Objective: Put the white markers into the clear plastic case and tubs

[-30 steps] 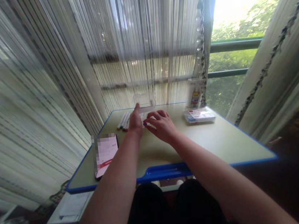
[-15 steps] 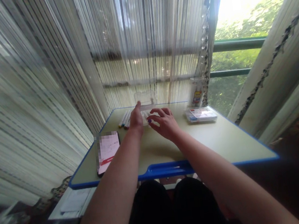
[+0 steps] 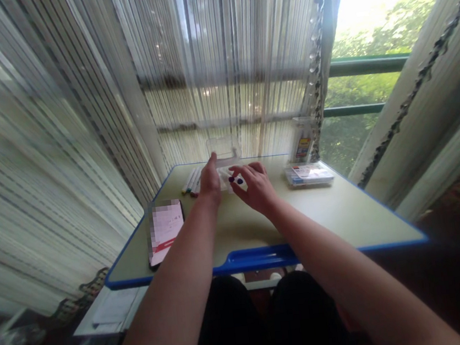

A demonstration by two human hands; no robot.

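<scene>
A clear plastic case (image 3: 222, 146) stands open near the far edge of the table, its transparent lid raised. My left hand (image 3: 209, 181) is closed on the left side of this case, thumb pointing up along it. At the case's right side, my right hand (image 3: 253, 185) curls thumb and fingers around a marker with a dark purple end (image 3: 240, 181). A second dark purple marker end (image 3: 231, 179) shows just left of it, by the fingertips. The pens' bodies are mostly hidden or blurred. Several white markers (image 3: 191, 181) with coloured ends lie left of my left hand.
A phone (image 3: 165, 232) lies at the table's left. On the right sits a closed clear case of markers (image 3: 309, 175), with a clear plastic packet (image 3: 303, 145) behind it. The table (image 3: 322, 220) has a blue rim, and string curtains (image 3: 209, 58) hang beyond it.
Two dark purple ends now show near my right fingertips, where one blue-purple end showed before. My right fingers have shifted slightly; my left hand stays on the case.
</scene>
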